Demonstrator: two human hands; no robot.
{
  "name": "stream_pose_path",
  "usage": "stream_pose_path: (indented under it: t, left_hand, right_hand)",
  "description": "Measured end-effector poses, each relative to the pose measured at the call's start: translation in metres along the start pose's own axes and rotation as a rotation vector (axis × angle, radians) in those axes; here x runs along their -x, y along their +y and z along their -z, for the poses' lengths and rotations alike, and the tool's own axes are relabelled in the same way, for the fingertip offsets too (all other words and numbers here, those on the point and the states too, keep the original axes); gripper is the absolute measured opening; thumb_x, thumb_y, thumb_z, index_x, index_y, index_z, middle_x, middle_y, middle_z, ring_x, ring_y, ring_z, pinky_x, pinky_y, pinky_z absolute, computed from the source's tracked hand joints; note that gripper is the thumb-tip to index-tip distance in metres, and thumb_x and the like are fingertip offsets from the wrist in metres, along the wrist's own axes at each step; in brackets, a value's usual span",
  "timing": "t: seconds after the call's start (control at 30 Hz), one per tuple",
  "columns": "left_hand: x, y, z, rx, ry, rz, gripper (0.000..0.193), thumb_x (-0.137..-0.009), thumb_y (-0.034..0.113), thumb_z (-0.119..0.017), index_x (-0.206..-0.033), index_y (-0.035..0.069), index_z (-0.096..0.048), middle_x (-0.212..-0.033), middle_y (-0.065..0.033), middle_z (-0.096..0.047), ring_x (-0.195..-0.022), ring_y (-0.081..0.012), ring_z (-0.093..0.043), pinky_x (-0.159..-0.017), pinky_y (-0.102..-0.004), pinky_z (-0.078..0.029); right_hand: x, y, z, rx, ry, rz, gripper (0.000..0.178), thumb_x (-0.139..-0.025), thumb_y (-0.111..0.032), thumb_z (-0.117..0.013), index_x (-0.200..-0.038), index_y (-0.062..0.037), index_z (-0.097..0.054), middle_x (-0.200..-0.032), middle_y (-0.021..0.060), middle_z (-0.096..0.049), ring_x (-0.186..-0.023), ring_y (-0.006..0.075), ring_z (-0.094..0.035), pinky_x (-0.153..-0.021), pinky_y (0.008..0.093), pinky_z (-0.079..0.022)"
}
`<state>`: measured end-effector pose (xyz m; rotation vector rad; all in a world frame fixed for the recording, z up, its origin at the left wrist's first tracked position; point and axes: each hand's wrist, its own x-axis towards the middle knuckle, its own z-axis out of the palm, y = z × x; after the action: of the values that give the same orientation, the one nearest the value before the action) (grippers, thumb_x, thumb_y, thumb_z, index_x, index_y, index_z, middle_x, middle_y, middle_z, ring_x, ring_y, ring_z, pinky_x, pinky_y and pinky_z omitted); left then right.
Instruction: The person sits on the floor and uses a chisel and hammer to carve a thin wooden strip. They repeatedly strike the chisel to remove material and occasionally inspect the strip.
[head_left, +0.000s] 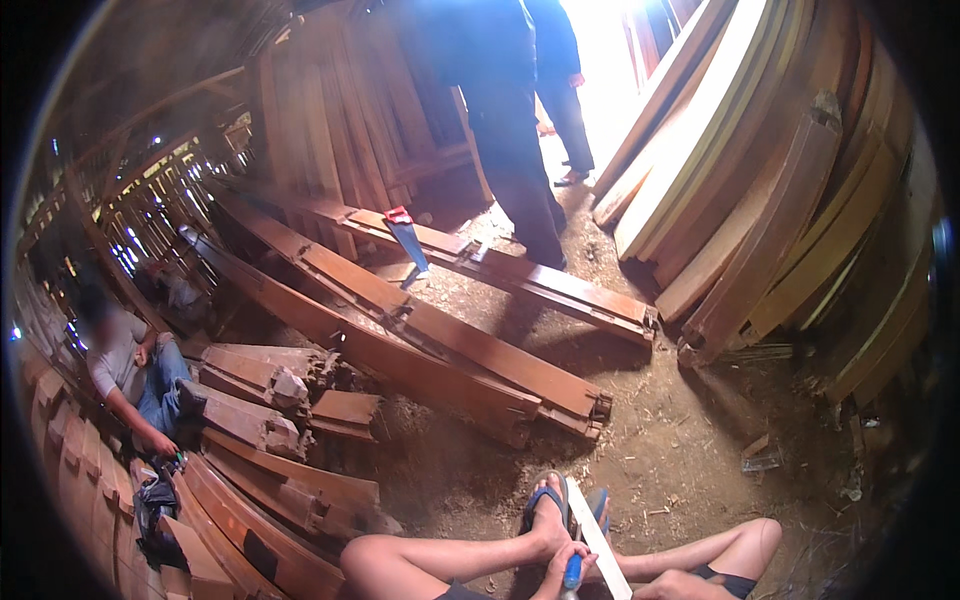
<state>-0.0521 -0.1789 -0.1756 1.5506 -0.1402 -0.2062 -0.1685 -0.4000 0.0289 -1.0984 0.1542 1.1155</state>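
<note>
At the lower edge my left hand (560,575) is closed around a tool with a blue handle (572,571); its working end is hidden. A long, flat, pale strip (598,537), narrower at its far end, runs between my sandalled feet towards me, just right of that hand. I cannot tell whether it is a metal blade or wood. My right hand (685,585) is beside the strip's near end, partly cut off by the frame, with its fingers curled. What they hold, if anything, does not show.
Notched reddish beams (440,345) lie across the dirt floor ahead, with a red-handled handsaw (405,240) against one. Boards lean at right (720,200). Another person (135,365) sits among timbers at left; people in dark clothes (510,130) stand at the back.
</note>
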Motion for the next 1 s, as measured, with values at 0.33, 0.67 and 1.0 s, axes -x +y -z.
stream_pose_path:
  t: [0.33,0.67,1.0]
  left_hand:
    - [-0.071,-0.012,0.007,0.182,-0.096,0.269,0.023,-0.095,0.027,-0.051,-0.082,0.009,-0.050,-0.079,-0.0039,-0.053,-0.076,-0.0144,-0.054,-0.071,-0.0279,-0.047]
    - [0.034,-0.006,-0.019,0.267,-0.129,0.253,0.031,-0.099,0.033,-0.042,-0.079,0.010,-0.048,-0.074,-0.0024,-0.051,-0.072,-0.0136,-0.053,-0.068,-0.0277,-0.045]
    - [0.046,0.019,-0.012,-0.218,-0.109,-0.111,0.022,-0.083,0.006,-0.070,-0.088,0.005,-0.049,-0.087,-0.0083,-0.051,-0.082,-0.0225,-0.053,-0.078,-0.0322,-0.045]
  right_hand:
    - [-0.006,0.029,-0.010,0.940,0.263,0.271,0.050,-0.078,-0.050,-0.072,-0.083,-0.0009,-0.067,-0.072,0.0192,-0.066,-0.064,0.0315,-0.064,-0.062,0.0432,-0.049]
    - [-0.032,0.065,0.015,0.930,0.224,0.416,0.048,-0.081,-0.050,-0.073,-0.079,-0.0027,-0.069,-0.061,0.0144,-0.060,-0.054,0.0234,-0.060,-0.055,0.0361,-0.049]
    - [-0.036,0.048,0.014,0.822,0.302,0.347,0.051,-0.080,-0.051,-0.072,-0.072,-0.0009,-0.063,-0.058,0.0146,-0.057,-0.054,0.0286,-0.060,-0.054,0.0390,-0.046]
